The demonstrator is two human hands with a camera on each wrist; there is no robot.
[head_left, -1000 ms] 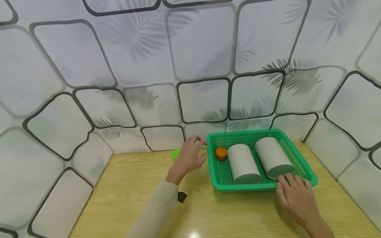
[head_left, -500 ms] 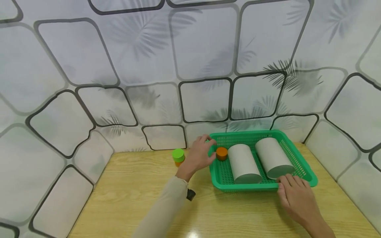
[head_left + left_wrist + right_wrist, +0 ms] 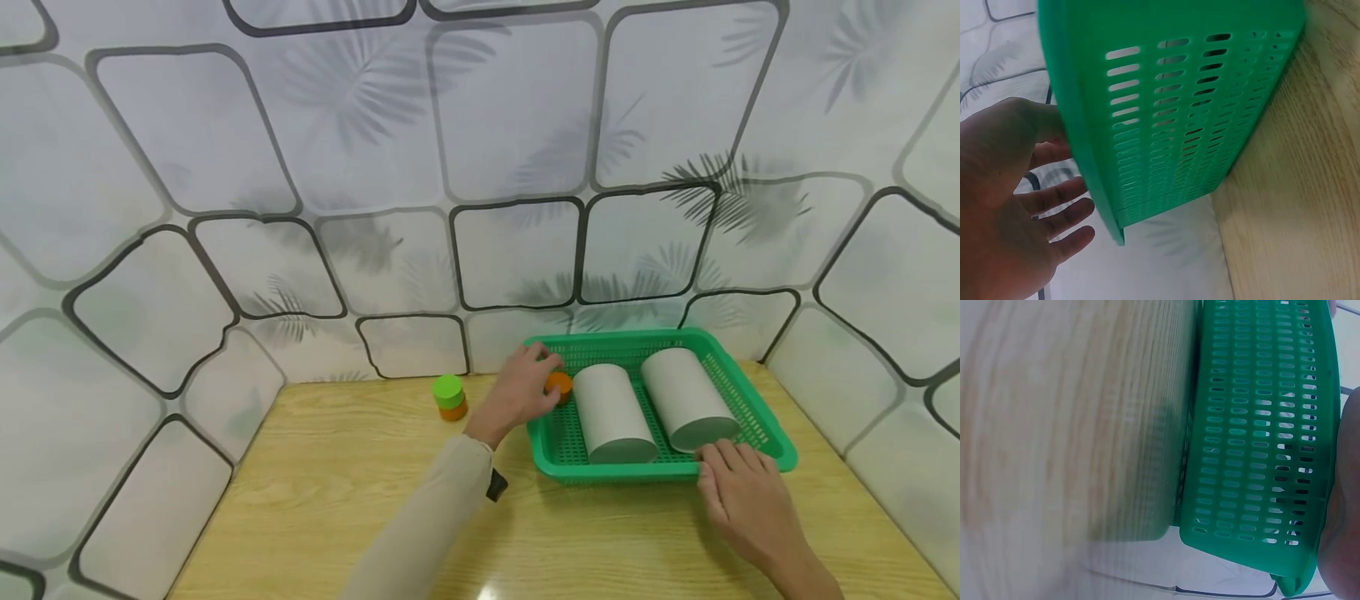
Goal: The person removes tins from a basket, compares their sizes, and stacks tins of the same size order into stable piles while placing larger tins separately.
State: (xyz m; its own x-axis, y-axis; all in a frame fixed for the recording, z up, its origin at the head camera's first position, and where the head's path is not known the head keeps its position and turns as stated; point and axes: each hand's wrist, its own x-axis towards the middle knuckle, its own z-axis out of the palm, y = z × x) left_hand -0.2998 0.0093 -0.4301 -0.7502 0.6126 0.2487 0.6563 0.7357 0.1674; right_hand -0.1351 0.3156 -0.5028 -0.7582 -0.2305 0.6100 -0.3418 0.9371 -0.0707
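Observation:
My left hand [image 3: 521,390] reaches over the left rim of a green plastic basket [image 3: 622,473]. Its thumb and forefinger lie spread on either side of a small round orange block [image 3: 562,385] inside. In the left wrist view, the other fingers of that hand [image 3: 1016,194] stretch loosely behind the basket's rim [image 3: 1066,94]. At the front right corner, my right hand [image 3: 750,500] grips the basket's rim with its fingers curled over it. Two large white cylinders, a left one [image 3: 611,408] and a right one [image 3: 686,396], lie on their sides in the basket.
Left of the basket, a round green block [image 3: 448,390] sits on an orange one [image 3: 453,411] on the wooden table [image 3: 337,483]. A patterned wall covering [image 3: 517,258] rises right behind the table and along both sides.
My left hand has moved right, from beside the basket over its left rim to the orange block, uncovering the green and orange stack. The right hand has stayed on the rim.

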